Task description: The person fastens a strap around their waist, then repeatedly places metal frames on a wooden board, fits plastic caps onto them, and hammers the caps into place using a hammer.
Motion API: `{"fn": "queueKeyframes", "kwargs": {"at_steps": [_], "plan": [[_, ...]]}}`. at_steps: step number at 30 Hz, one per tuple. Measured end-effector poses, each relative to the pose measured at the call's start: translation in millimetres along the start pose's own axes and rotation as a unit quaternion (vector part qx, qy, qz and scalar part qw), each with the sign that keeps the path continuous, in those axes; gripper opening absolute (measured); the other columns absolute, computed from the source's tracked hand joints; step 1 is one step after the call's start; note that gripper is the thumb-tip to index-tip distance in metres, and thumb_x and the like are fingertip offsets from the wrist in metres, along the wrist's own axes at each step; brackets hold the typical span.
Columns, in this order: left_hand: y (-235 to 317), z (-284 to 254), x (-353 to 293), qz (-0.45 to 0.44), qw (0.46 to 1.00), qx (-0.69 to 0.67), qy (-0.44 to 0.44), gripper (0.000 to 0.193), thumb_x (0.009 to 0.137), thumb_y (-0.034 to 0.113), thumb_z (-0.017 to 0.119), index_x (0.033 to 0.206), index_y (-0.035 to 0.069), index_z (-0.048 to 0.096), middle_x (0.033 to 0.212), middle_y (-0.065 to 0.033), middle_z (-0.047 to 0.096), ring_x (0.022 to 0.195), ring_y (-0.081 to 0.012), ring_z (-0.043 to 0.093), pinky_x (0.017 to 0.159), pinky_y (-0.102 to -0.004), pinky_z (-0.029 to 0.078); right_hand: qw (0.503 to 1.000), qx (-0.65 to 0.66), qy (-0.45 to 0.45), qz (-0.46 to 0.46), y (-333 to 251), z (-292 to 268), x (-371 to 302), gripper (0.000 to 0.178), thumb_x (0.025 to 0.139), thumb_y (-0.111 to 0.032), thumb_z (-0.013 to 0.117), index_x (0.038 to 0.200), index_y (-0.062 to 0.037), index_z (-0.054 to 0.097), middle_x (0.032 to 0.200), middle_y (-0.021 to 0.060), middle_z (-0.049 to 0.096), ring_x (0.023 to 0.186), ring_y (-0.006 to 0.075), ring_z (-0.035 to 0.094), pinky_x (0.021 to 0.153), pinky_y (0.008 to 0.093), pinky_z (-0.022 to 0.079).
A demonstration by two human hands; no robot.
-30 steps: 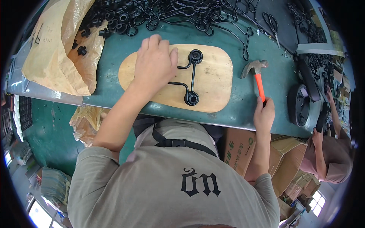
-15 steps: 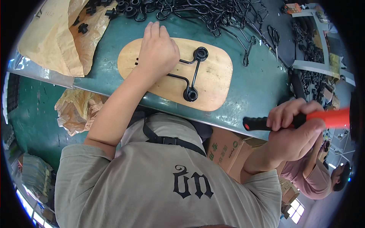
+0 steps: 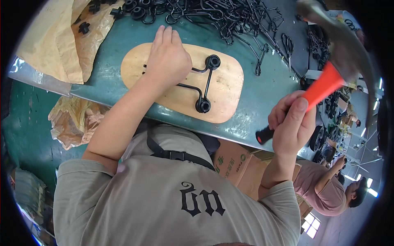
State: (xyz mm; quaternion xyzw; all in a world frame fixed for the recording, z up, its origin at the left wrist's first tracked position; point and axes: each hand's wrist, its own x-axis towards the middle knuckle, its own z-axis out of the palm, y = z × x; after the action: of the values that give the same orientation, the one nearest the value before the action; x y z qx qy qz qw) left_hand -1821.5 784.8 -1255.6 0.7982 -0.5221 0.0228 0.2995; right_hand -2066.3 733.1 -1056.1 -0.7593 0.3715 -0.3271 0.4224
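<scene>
On the green worktable lies a rounded wooden board (image 3: 227, 84), and across it rests a bent black wire bracket (image 3: 208, 84). A round black bushing (image 3: 213, 62) is fitted at its far corner and a second one (image 3: 202, 105) at the near corner. My left hand (image 3: 169, 59) is closed over the bracket's left part, holding it against the board; the wire ends poke out past its left side. Raised to the right, my right hand (image 3: 292, 123) grips a hammer (image 3: 323, 86) with an orange-red handle and black grip. The hammer's metal head is blurred.
A tangled heap of black wire brackets (image 3: 230, 16) lies along the table's far side, with scissors (image 3: 288, 47) beside it. Black bushings (image 3: 84, 28) sit on brown paper (image 3: 53, 45) at far left. A cardboard box (image 3: 236, 164) stands below; a co-worker (image 3: 324, 188) is at right.
My right hand has shifted left and upward, and the hammer has tilted so its head now shows at the upper right. My left hand still holds the bracket on the board.
</scene>
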Motion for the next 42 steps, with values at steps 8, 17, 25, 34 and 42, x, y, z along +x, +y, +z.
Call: {"fn": "queueKeyframes", "kwargs": {"at_steps": [8,17,25,34,42], "plan": [[13,-12,4,0.011,0.993,0.086,-0.082,0.055,0.096,0.015,0.053,0.139,-0.019,0.052,0.153,-0.0355,0.048,0.151,-0.0485,0.036,0.129,-0.0494,0.027,0.905,-0.389,-0.17,0.03,68,-5,4,0.028,0.109,-0.026,0.062,0.098,-0.0005,0.06,0.065,0.0187,0.06,0.056,0.0393,0.062,0.055,0.0471,0.047],[7,-2,2,-0.042,0.998,-0.018,-0.047,0.056,0.091,0.018,0.057,0.135,-0.017,0.056,0.155,-0.0325,0.048,0.154,-0.0472,0.032,0.129,-0.0503,0.026,0.957,-0.275,-0.088,-0.006,49,10,-5,0.029,0.109,-0.028,0.062,0.097,-0.0022,0.061,0.066,0.0188,0.061,0.059,0.0407,0.063,0.056,0.0456,0.048],[6,-9,1,-0.022,0.991,-0.13,0.002,0.045,0.095,0.019,0.062,0.129,-0.009,0.065,0.149,-0.0275,0.056,0.147,-0.0458,0.042,0.124,-0.0496,0.033,0.914,-0.374,-0.085,0.134,88,-30,-24,0.032,0.106,-0.033,0.063,0.096,-0.0029,0.066,0.07,0.0255,0.066,0.07,0.0493,0.066,0.065,0.0574,0.051],[12,-74,-18,0.181,0.946,-0.186,-0.196,0.046,0.081,0.009,0.079,0.124,0.0,0.066,0.102,-0.0176,0.066,0.098,-0.038,0.066,0.088,-0.046,0.054,0.884,-0.453,0.097,0.062,159,-83,-76,0.031,0.099,-0.028,0.072,0.111,0.0009,0.071,0.11,0.0245,0.072,0.1,0.0413,0.07,0.086,0.0478,0.057],[76,-60,-14,0.09,0.939,-0.271,-0.19,0.056,0.079,0.005,0.083,0.13,0.001,0.063,0.107,-0.0155,0.065,0.099,-0.034,0.066,0.087,-0.0439,0.055,0.92,0.207,-0.219,0.251,112,6,-10,0.033,0.108,-0.022,0.064,0.13,0.0021,0.06,0.093,0.0085,0.073,0.08,0.0166,0.07,0.074,0.0322,0.058]]}}
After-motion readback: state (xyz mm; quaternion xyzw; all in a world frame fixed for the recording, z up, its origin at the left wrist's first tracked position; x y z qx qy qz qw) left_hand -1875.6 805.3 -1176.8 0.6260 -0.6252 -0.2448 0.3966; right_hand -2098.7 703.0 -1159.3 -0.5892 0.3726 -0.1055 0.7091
